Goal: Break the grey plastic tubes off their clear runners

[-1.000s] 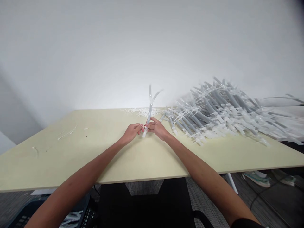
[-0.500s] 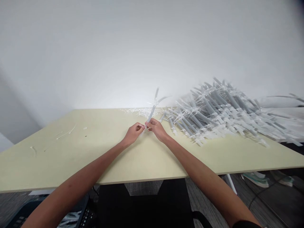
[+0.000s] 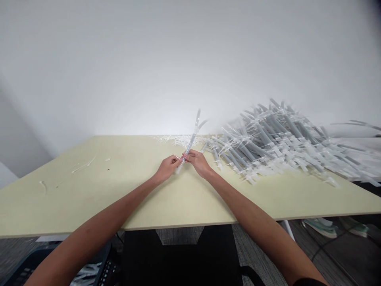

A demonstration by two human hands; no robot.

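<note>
Forked tube [image 3: 193, 137] held upright-ish, close finger work near its lower end

Right hand [image 3: 197, 161]: fingers grasping the tube low on its grey stem, just above the clear end piece [image 3: 178, 171]. Left hand [image 3: 167, 167]: fingers drawn together at the tube's left side, next to the right fingertips; cannot tell if they pinch a thin strip or only the tube, too small.

Tube is between the hands, over the middle of the surface [image 3: 184, 202], fork up and leaning right, end piece down; can't tell if that end touches the surface.

Doing it well, my judgement: right hand is the anchor, so a firm but not crushing hold, since the wall looks soft and would probably flatten. Left does the fine part: small, straight pulls, no twisting, fingers square to the stem. A grip right by the working spot should limit bending; the long free fork would likely sway otherwise. Hands low and over bare surface is a good choice.

Around: pile of similar tubes [image 3: 264, 131] to the right, near the right forearm, so elbow in to avoid snagging. Scatter of thin white strips [image 3: 178, 140] behind the hands, a few loose strands [image 3: 83, 166] well off left.
</note>
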